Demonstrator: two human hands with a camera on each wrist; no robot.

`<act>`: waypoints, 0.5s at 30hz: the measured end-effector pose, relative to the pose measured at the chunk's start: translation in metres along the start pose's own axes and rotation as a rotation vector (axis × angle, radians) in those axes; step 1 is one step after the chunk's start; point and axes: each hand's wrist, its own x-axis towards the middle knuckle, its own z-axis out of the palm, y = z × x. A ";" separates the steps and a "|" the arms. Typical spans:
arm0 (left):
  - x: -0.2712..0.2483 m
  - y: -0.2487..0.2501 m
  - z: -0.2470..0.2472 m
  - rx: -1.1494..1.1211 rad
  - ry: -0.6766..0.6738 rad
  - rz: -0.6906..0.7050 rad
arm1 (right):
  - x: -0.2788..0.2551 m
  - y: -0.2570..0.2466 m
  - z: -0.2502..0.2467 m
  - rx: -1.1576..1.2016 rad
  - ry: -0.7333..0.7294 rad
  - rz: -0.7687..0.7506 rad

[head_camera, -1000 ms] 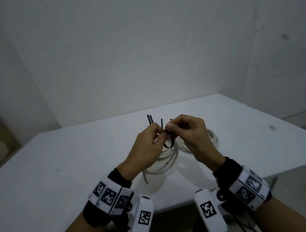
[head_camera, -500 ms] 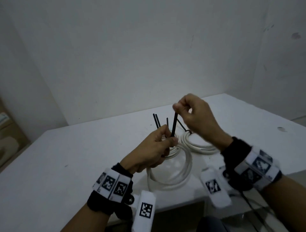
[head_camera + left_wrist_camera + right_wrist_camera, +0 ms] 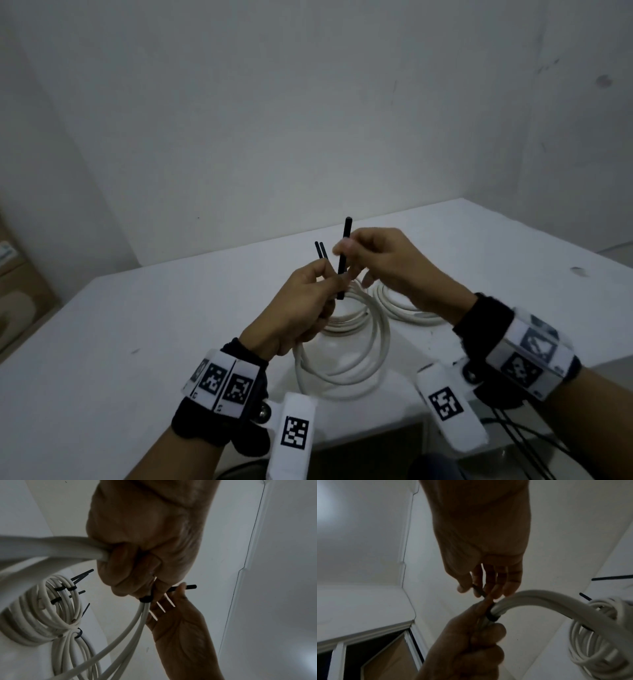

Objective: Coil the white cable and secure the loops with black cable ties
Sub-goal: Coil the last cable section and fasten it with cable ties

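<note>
My left hand [image 3: 327, 282] grips a bundle of white cable [image 3: 346, 363] loops, lifted a little off the table; the rest of the coil hangs below. A black cable tie [image 3: 343, 260] is drawn tight round the bundle [image 3: 145, 599] just past my left fingers. Its tail stands upright, and my right hand [image 3: 342, 249] pinches it between thumb and forefinger, with the tip poking out above. In the right wrist view the right hand [image 3: 471, 590] holds the tail just above the tie's band [image 3: 492, 616] on the cable [image 3: 539, 601].
A second white coil [image 3: 400, 305], bound with several black ties [image 3: 57, 599], lies on the white table [image 3: 171, 325] behind my right hand. Walls stand close behind and to the right. The table's front edge runs just below my wrists.
The tie's open loop has been pulled tight round the bundle. My right hand drew the tail upward and now pinches it lower, nearer my left hand. The cable has risen.
</note>
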 end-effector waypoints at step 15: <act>-0.008 -0.003 0.014 -0.261 -0.046 -0.168 | 0.005 0.011 0.004 -0.153 0.172 -0.035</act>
